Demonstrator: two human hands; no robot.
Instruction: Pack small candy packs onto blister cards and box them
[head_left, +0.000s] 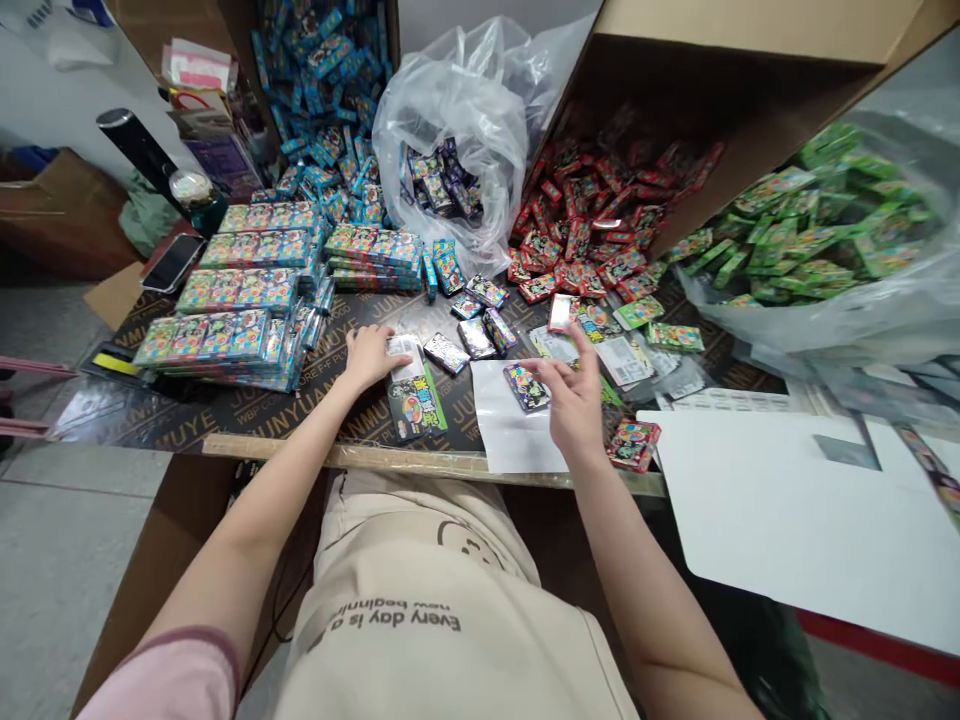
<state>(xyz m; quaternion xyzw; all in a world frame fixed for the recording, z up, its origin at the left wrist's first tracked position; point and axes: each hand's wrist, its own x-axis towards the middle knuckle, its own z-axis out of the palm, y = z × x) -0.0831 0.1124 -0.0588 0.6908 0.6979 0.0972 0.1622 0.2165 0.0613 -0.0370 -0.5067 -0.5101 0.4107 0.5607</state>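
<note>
My left hand [369,357] rests on the dark table, its fingers closed on the top of a clear sleeve with a colourful card pack [412,392] in it. My right hand [574,400] hovers over a white sheet [506,435], with its fingers pinching a small purple packet [526,387]. Loose purple packets [477,337] lie between and just beyond the two hands. A red packet [634,444] lies to the right of my right wrist.
Finished multicolour stacks [232,315] fill the left of the table. Blue packets [322,110], a plastic bag of purple ones [442,180], a box of red ones [600,220] and a bag of green ones [810,220] line the back. A white board [787,510] overhangs at right.
</note>
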